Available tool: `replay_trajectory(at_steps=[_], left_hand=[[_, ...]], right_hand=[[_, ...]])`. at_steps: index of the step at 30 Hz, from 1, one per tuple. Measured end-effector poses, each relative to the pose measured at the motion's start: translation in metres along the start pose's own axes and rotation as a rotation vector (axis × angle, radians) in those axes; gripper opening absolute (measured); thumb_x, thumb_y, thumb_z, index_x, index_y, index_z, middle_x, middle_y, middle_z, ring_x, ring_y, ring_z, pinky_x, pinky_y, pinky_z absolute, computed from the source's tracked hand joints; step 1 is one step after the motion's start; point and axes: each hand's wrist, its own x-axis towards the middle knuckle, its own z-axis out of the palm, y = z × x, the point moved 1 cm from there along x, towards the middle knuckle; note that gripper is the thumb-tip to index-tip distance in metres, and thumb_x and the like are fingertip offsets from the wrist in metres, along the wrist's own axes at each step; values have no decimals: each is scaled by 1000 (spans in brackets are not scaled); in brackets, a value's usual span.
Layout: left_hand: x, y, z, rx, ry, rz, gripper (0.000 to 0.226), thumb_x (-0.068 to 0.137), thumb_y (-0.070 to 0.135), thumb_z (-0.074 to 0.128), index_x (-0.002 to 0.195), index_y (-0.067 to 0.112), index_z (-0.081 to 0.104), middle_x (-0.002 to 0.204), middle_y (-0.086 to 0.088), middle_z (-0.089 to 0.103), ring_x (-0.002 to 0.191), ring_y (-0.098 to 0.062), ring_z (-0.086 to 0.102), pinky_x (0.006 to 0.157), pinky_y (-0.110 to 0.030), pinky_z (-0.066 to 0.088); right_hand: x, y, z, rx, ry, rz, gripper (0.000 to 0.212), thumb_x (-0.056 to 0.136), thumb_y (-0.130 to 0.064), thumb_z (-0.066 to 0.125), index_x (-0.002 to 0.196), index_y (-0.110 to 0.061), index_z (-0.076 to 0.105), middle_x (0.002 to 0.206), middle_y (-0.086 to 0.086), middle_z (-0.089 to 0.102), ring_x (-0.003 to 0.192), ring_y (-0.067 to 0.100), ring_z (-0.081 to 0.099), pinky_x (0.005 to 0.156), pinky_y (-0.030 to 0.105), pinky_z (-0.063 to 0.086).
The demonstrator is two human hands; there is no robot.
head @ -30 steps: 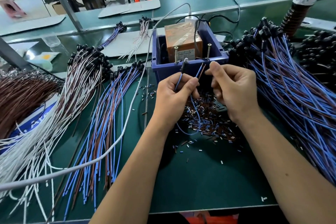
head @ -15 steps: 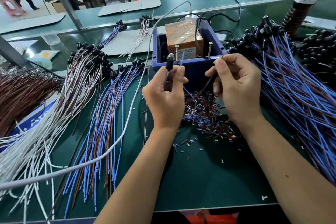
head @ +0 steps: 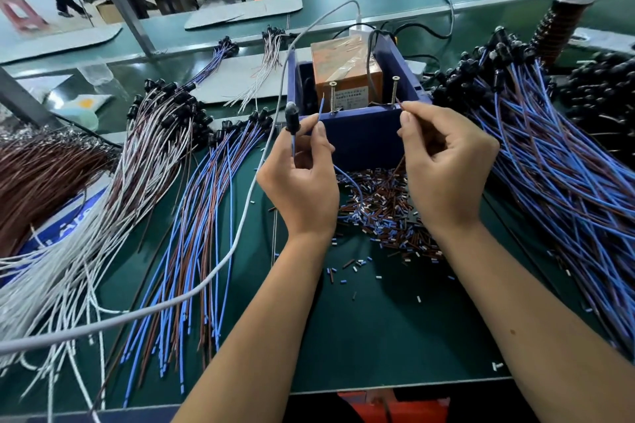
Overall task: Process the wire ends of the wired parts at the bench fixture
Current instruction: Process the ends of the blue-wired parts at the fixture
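Blue wire [head: 321, 113] is pinched in the left hand [head: 302, 178] beside a black part [head: 292, 117], a brown wire [head: 399, 103] in the right hand [head: 443, 168], both ends at the box [head: 364, 134] near the bench's [head: 395, 330] far edge.

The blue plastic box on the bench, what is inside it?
Inside the blue plastic box stands an orange block wrapped in clear tape, with two upright metal screws before it. The box wall hides the floor.

The fixture box [head: 364, 141] sits mid-table [head: 395, 336]; cut scraps [head: 378, 213] lie before it, wired parts [head: 192, 216] left, more [head: 567, 165] right.
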Motion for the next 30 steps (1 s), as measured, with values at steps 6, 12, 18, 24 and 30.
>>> replay_trajectory(at_steps=[6, 12, 18, 24, 30], left_hand=[[1, -1, -1, 32, -3, -22, 10, 97, 11, 67, 97, 8, 76, 68, 2, 67, 60, -17, 65, 63, -35, 58], [1, 1, -2, 56, -14, 5, 11, 96, 10, 67, 99, 10, 78, 67, 0, 67, 59, -13, 61, 60, -23, 51], [3, 3, -3, 102, 9, 52, 8, 93, 6, 70, 95, 6, 78, 71, 14, 63, 60, 3, 57, 63, -17, 47], [3, 5, -4, 102, -4, 37, 8, 94, 7, 70, 95, 6, 78, 70, 12, 62, 59, 2, 55, 64, -13, 43], [2, 8, -3, 68, 2, -25, 9, 95, 11, 68, 95, 11, 76, 69, 14, 60, 57, -6, 52, 57, -31, 48]], right_hand=[[0, 0, -1, -4, -7, 6, 20, 103, -16, 63, 109, -7, 79, 94, 2, 77, 86, 13, 74, 77, 40, 60], [0, -1, -1, -1, -17, 8, 19, 103, -15, 62, 109, -7, 79, 94, 1, 77, 84, 13, 74, 74, 39, 60], [1, -1, 0, -16, -13, -12, 19, 104, -14, 62, 108, -7, 79, 89, 1, 76, 77, 14, 73, 67, 39, 59], [1, -1, 0, -11, -19, -8, 19, 104, -14, 62, 108, -7, 79, 91, 1, 76, 78, 14, 73, 67, 39, 59], [1, -1, -3, -16, -12, 36, 19, 103, -15, 62, 108, -7, 79, 92, 1, 77, 83, 13, 74, 74, 39, 60]])
